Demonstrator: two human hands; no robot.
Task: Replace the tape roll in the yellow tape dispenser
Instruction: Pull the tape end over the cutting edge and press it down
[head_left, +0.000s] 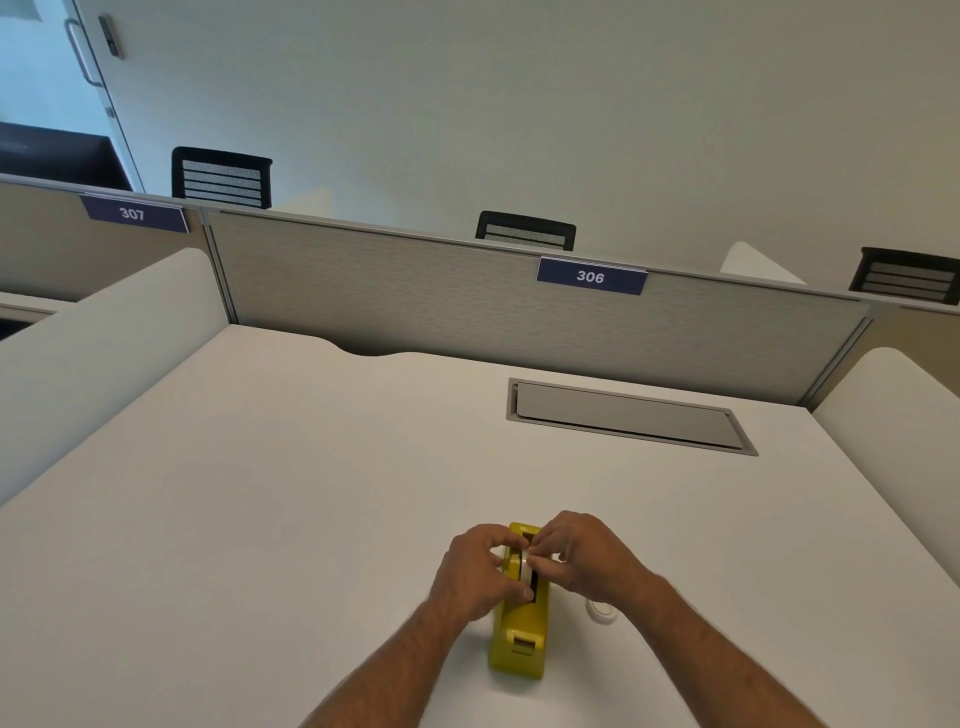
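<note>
Hands meet over the middle of the yellow tape dispenser (521, 621), which lies lengthwise on the white worktop (260, 493), its cutter end pointing back toward the person, beyond the wrists. The left hand (475, 569) curls against the dispenser's left side, fingers bent and pressed to the yellow wall beside the open slot. The right hand (582, 556) comes in from the other side, its fingertips drawn together in a pinch at the tape roll (527, 566), a pale band that stands on edge in the slot between the two hands. Whether the roll is fully seated on its hub or only partly lowered cannot be told, since the fingers cover most of it. Whether the left fingers also grip the roll or only steady the body is likewise unclear.

Just behind the right wrist, on the worktop and partly hidden by the forearm, lies a second pale ring (601, 609), apparently another tape roll or core; it is apart from the dispenser.

Well beyond the hands, a grey cable hatch (628, 415) sits flush in the worktop, ahead of the right hand. Farther still stands a grey partition (415, 291) carrying a blue label reading 306 (591, 276).
</note>
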